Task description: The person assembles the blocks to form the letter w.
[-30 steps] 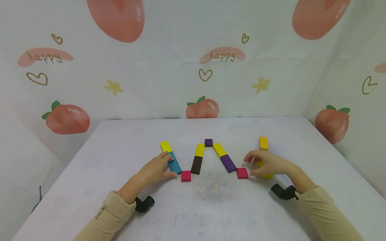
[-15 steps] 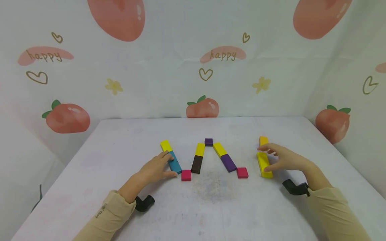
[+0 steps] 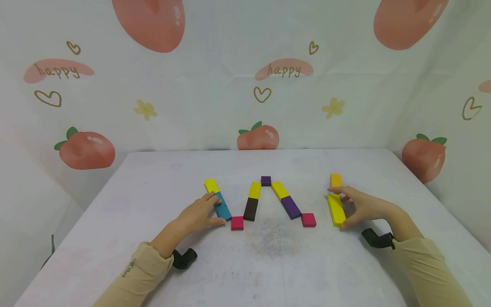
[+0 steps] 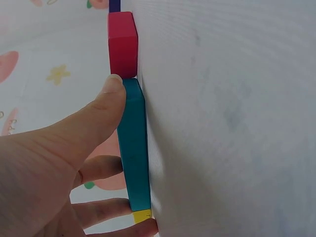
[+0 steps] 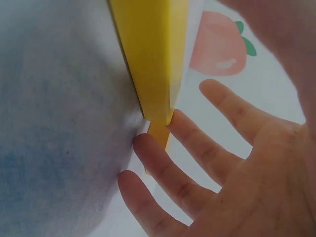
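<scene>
My left hand [image 3: 197, 213] lies at a blue block [image 3: 223, 209], fingers along its left side. In the left wrist view the thumb touches that blue block [image 4: 134, 148] by its end beside a red block [image 4: 123, 47]. A small yellow block [image 3: 212, 185] meets the blue one's far end. My right hand [image 3: 370, 209] spans a long yellow block [image 3: 336, 209], thumb by its near end and fingertips by its far end. The right wrist view shows the fingers fairly straight beside the yellow block [image 5: 150, 54]. Beyond it lies an orange block [image 3: 335, 180], partly covered by fingers.
Between the hands, blocks form a zigzag: the red block [image 3: 237, 223], dark brown [image 3: 251, 209], yellow [image 3: 255, 190], small purple [image 3: 266, 181], yellow [image 3: 279, 189], long purple [image 3: 291, 207] and another red block [image 3: 308, 220]. A printed cloth hangs behind the white table [image 3: 276, 268].
My right hand has moved right, from beside the right red block to the long yellow block, and its thumb has shifted toward that block's near end. The left hand stays in place.
</scene>
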The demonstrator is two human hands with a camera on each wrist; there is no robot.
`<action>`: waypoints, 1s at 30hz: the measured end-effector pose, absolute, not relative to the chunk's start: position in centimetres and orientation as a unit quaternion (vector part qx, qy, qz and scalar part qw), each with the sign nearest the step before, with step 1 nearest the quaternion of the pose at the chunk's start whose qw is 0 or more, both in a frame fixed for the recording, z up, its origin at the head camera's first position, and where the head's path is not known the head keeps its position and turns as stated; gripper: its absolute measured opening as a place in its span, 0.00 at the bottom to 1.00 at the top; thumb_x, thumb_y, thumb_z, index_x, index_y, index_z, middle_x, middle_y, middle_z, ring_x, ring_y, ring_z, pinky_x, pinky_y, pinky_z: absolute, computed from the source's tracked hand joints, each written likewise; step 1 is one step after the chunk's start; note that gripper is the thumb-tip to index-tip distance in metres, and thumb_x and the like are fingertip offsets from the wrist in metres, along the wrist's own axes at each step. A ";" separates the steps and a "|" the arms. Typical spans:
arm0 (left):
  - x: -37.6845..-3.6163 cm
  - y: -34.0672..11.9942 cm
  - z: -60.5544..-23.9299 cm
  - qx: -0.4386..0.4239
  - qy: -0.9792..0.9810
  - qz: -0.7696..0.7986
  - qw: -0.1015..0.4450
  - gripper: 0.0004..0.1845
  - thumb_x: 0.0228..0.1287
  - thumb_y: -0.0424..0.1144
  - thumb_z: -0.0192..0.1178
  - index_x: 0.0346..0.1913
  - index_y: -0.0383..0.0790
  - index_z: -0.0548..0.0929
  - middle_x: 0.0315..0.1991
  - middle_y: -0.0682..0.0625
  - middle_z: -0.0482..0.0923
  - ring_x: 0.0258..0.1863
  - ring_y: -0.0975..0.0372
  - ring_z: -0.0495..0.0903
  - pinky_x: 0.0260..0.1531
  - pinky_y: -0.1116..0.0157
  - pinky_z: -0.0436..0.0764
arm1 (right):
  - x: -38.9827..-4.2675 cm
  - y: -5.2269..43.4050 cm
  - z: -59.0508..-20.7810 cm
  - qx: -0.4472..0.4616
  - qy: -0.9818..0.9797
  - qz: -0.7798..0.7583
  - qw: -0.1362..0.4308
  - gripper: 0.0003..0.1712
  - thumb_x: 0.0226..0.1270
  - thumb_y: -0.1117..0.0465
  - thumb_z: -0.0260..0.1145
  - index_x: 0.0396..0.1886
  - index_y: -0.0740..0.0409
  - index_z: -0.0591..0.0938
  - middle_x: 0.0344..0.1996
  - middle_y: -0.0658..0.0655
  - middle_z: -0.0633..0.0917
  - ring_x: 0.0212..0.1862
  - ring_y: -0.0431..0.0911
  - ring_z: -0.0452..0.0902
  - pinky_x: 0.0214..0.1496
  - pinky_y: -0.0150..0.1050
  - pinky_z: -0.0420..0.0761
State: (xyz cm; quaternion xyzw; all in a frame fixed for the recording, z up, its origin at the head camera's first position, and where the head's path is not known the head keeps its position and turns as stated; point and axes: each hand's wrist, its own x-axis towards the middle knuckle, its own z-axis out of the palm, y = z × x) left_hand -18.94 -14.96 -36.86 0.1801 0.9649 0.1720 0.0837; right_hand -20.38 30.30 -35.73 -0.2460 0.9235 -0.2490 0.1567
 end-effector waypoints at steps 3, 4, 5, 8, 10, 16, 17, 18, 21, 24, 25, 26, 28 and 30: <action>-19.0 -15.0 -36.9 0.180 0.965 0.171 0.084 0.33 0.55 0.51 0.66 0.59 0.36 0.71 0.67 0.33 0.61 0.62 0.40 0.68 0.59 0.46 0.71 | -20.4 30.2 -35.8 -0.241 0.924 -0.249 0.159 0.54 0.42 0.54 0.77 0.67 0.63 0.59 0.62 0.70 0.64 0.54 0.59 0.65 0.54 0.58 0.74; -19.0 -15.0 -37.0 0.179 0.965 0.171 0.084 0.33 0.54 0.51 0.66 0.59 0.36 0.71 0.67 0.33 0.61 0.62 0.40 0.68 0.59 0.46 0.71 | -20.4 30.2 -35.9 -0.239 0.925 -0.248 0.160 0.54 0.42 0.54 0.77 0.67 0.63 0.59 0.62 0.70 0.64 0.54 0.59 0.65 0.54 0.58 0.74; -19.0 -15.0 -37.0 0.179 0.965 0.171 0.085 0.33 0.54 0.51 0.66 0.59 0.36 0.71 0.67 0.33 0.61 0.62 0.40 0.68 0.59 0.46 0.71 | -20.4 30.2 -35.9 -0.238 0.926 -0.247 0.160 0.54 0.42 0.54 0.77 0.67 0.62 0.59 0.61 0.69 0.64 0.54 0.59 0.65 0.54 0.58 0.74; -19.0 -15.0 -37.0 0.178 0.965 0.172 0.086 0.33 0.55 0.51 0.66 0.59 0.36 0.71 0.67 0.33 0.61 0.62 0.40 0.67 0.60 0.46 0.71 | -20.5 30.1 -36.0 -0.238 0.927 -0.242 0.157 0.53 0.42 0.54 0.77 0.66 0.61 0.60 0.60 0.69 0.64 0.53 0.58 0.66 0.53 0.58 0.75; -19.0 -15.0 -37.0 0.179 0.965 0.172 0.086 0.33 0.55 0.51 0.66 0.59 0.36 0.71 0.67 0.33 0.61 0.62 0.40 0.68 0.59 0.46 0.71 | -20.5 30.1 -36.1 -0.238 0.929 -0.239 0.154 0.52 0.41 0.54 0.77 0.66 0.60 0.61 0.58 0.69 0.65 0.53 0.58 0.66 0.53 0.57 0.75; -18.9 -15.0 -37.0 0.179 0.965 0.174 0.083 0.33 0.54 0.51 0.66 0.58 0.36 0.71 0.67 0.33 0.61 0.61 0.40 0.68 0.59 0.47 0.72 | -20.5 30.1 -36.3 -0.238 0.930 -0.237 0.148 0.50 0.40 0.55 0.77 0.64 0.58 0.62 0.54 0.66 0.66 0.51 0.55 0.66 0.50 0.50 0.77; -19.0 -14.9 -37.0 0.179 0.965 0.175 0.083 0.33 0.54 0.51 0.66 0.58 0.36 0.71 0.67 0.33 0.61 0.61 0.40 0.68 0.59 0.47 0.72 | -20.5 30.1 -36.3 -0.238 0.930 -0.238 0.148 0.50 0.40 0.55 0.77 0.64 0.58 0.62 0.53 0.66 0.66 0.50 0.55 0.66 0.50 0.49 0.76; -19.0 -15.0 -37.0 0.179 0.965 0.175 0.082 0.33 0.54 0.51 0.66 0.58 0.36 0.71 0.67 0.33 0.61 0.61 0.40 0.68 0.59 0.47 0.72 | -20.5 30.1 -36.3 -0.237 0.930 -0.239 0.148 0.50 0.40 0.56 0.77 0.64 0.58 0.62 0.53 0.66 0.66 0.50 0.54 0.66 0.49 0.47 0.76; -19.0 -15.0 -37.0 0.179 0.965 0.174 0.080 0.33 0.54 0.51 0.66 0.58 0.36 0.72 0.67 0.33 0.61 0.61 0.40 0.68 0.59 0.47 0.72 | -20.5 30.0 -36.3 -0.237 0.930 -0.242 0.145 0.49 0.40 0.56 0.77 0.63 0.58 0.63 0.52 0.65 0.66 0.49 0.53 0.66 0.47 0.42 0.75; -19.0 -15.0 -37.1 0.177 0.965 0.175 0.080 0.32 0.54 0.51 0.67 0.58 0.37 0.72 0.67 0.33 0.61 0.62 0.40 0.68 0.59 0.47 0.72 | -20.5 29.8 -36.1 -0.239 0.930 -0.244 0.138 0.49 0.40 0.56 0.76 0.63 0.58 0.63 0.51 0.65 0.67 0.49 0.53 0.66 0.47 0.43 0.76; -19.0 -15.0 -37.1 0.177 0.965 0.175 0.080 0.32 0.54 0.51 0.67 0.58 0.37 0.72 0.67 0.33 0.61 0.62 0.40 0.68 0.59 0.47 0.72 | -20.5 29.8 -36.1 -0.242 0.930 -0.244 0.134 0.48 0.40 0.56 0.76 0.63 0.58 0.63 0.51 0.65 0.67 0.49 0.53 0.67 0.48 0.45 0.76; -19.0 -15.0 -37.1 0.178 0.965 0.175 0.080 0.32 0.54 0.51 0.67 0.58 0.37 0.72 0.67 0.33 0.61 0.62 0.40 0.68 0.59 0.46 0.72 | -20.5 29.7 -36.1 -0.244 0.929 -0.245 0.130 0.48 0.40 0.56 0.76 0.62 0.59 0.63 0.51 0.66 0.67 0.49 0.54 0.67 0.48 0.47 0.76; -19.0 -15.0 -37.1 0.177 0.965 0.176 0.081 0.32 0.54 0.51 0.66 0.58 0.37 0.71 0.67 0.34 0.61 0.62 0.40 0.68 0.59 0.47 0.72 | -20.4 29.6 -36.1 -0.245 0.930 -0.246 0.122 0.47 0.41 0.56 0.76 0.62 0.59 0.64 0.52 0.66 0.67 0.49 0.55 0.67 0.49 0.50 0.77; -19.1 -15.0 -37.1 0.177 0.965 0.177 0.081 0.32 0.54 0.51 0.66 0.58 0.37 0.72 0.67 0.34 0.61 0.62 0.40 0.68 0.59 0.47 0.72 | -20.4 29.5 -36.0 -0.249 0.929 -0.250 0.116 0.46 0.42 0.57 0.76 0.62 0.60 0.64 0.53 0.67 0.67 0.49 0.56 0.68 0.49 0.53 0.77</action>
